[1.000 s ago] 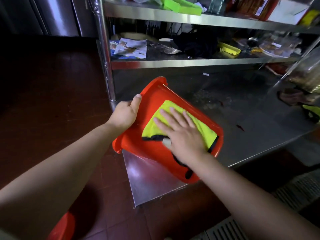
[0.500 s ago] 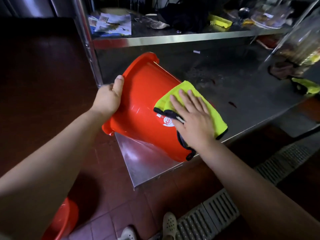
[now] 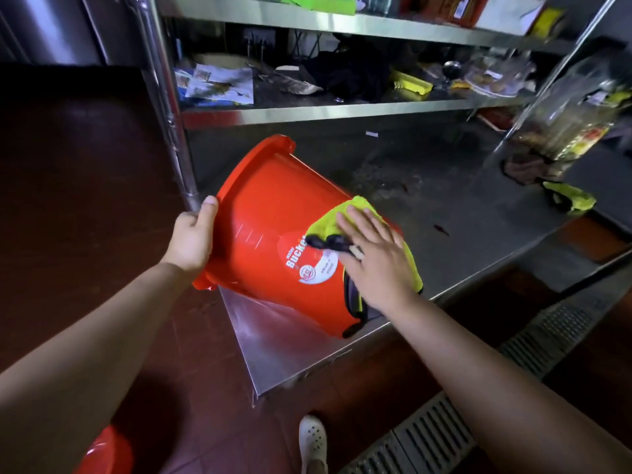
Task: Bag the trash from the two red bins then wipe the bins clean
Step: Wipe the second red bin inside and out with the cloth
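A steel table (image 3: pixel 478 241) with two shelves above it filled most of the view, standing on a dark red tiled floor (image 3: pixel 85 217) with a grated drain (image 3: pixel 444 436) running along the lower right. On the table's near corner lay a red bin (image 3: pixel 270 234), tipped on its side with the rim pointing up and left past the table edge and the base toward the person; a white label (partly readable as "Bucket") faced upward. The rim of a second red bin (image 3: pixel 106 453) showed at the bottom left, on the floor. The left hand (image 3: pixel 191 237) was closed over the tipped bin's rim, thumb on the outside, fingers hidden inside. The right hand (image 3: pixel 376 258) lay flat with fingers spread, pressing a yellow cloth (image 3: pixel 328 220) with black edging against the bin's wall near the base. Another yellow cloth (image 3: pixel 571 200) sat farther right on the table, well apart. A white clog (image 3: pixel 313 439) showed on the floor below.
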Demonstrator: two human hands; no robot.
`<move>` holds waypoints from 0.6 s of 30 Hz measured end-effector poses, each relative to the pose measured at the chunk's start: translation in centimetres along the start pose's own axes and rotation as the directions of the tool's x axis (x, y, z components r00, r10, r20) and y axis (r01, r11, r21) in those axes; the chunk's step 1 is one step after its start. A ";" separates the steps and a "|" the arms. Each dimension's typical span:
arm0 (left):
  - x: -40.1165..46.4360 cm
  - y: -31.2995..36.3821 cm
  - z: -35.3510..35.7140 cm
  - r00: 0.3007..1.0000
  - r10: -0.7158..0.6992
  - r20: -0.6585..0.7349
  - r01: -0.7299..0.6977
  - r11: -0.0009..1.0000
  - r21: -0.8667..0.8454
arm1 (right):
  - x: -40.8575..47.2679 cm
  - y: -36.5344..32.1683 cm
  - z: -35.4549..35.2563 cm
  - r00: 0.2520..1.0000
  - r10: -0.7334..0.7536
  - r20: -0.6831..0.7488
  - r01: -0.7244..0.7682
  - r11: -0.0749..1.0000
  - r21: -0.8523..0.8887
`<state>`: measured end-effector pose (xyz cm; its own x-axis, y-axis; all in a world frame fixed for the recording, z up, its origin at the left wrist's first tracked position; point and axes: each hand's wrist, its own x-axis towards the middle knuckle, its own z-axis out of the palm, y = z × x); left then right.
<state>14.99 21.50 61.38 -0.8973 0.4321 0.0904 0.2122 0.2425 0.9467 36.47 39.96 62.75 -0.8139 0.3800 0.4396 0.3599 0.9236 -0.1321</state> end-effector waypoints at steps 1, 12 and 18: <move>-0.3 -0.5 -0.3 1.000 -0.001 0.005 0.001 1.000 -0.016 | 1.5 0.3 -0.3 0.991 0.127 0.032 -0.130 0.984 0.119; -0.6 2.5 -3.7 0.999 0.031 0.044 -0.032 0.999 0.026 | 2.1 -1.8 -1.0 0.981 0.147 0.129 -0.153 0.988 0.037; 3.2 7.4 -2.0 0.998 -0.065 0.017 0.053 0.917 0.395 | -3.3 -6.0 -0.7 0.980 -0.089 0.177 0.115 0.982 -0.148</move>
<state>12.92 22.99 69.33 -0.9023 0.4304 0.0238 0.3004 0.5882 0.7509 37.33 33.15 62.67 -0.9104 0.2997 0.2854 0.3270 0.9436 0.0524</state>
